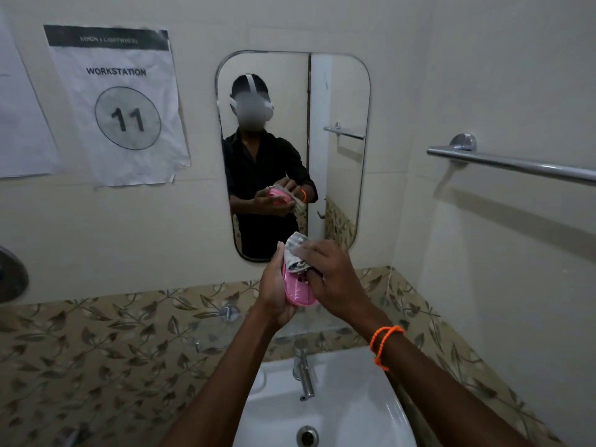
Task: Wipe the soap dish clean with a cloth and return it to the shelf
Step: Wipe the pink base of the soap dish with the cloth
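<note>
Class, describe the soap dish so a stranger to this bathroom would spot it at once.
Start at the white sink and go up to the two hands held in front of the mirror. The soap dish is gripped by the left hand while the right hand presses a grey cloth onto it. It is the only pink thing.

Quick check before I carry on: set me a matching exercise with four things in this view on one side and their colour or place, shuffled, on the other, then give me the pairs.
Things:
1. soap dish
2. cloth
3. wrist band
4. towel bar

Colour or place:
A. orange, round the right forearm
B. pink, held in the left hand
C. chrome, on the wall at right
D. grey-white, pressed to the dish by the right hand

Pairs: 1-B, 2-D, 3-A, 4-C
</note>
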